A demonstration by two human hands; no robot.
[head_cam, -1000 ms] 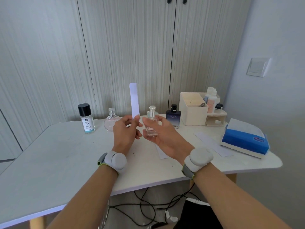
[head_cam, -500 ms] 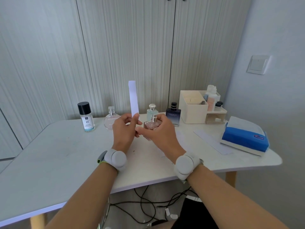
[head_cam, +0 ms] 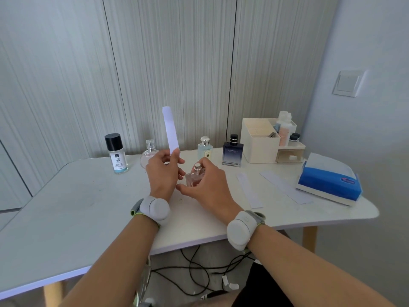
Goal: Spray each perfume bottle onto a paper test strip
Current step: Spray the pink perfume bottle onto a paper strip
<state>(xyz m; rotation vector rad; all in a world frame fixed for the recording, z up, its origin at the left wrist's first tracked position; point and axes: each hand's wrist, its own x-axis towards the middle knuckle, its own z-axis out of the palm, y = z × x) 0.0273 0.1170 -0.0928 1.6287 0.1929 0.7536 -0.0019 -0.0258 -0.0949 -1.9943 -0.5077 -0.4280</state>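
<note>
The left hand (head_cam: 162,173) pinches a long white paper test strip (head_cam: 170,129) upright above the white table (head_cam: 73,207); beside it, the right hand (head_cam: 208,187) curls its fingers round a small clear pinkish glass perfume bottle (head_cam: 194,179).

Right hand (head_cam: 208,185) has rolled palm-down, now gripping the pink perfume bottle (head_cam: 194,179), and it's come down below the paper test strip (head_cam: 170,129).

There are five perfume bottles (head_cam: 118,155) (head_cam: 149,155) (head_cam: 194,180) (head_cam: 205,150) (head_cam: 232,152) and three paper strips (head_cam: 170,129) (head_cam: 249,189) (head_cam: 285,187). I count also one storage box (head_cam: 259,142) and one tissue pack (head_cam: 329,185). In the box stand perhaps four small containers (head_cam: 284,129); they are partly hidden.
</note>
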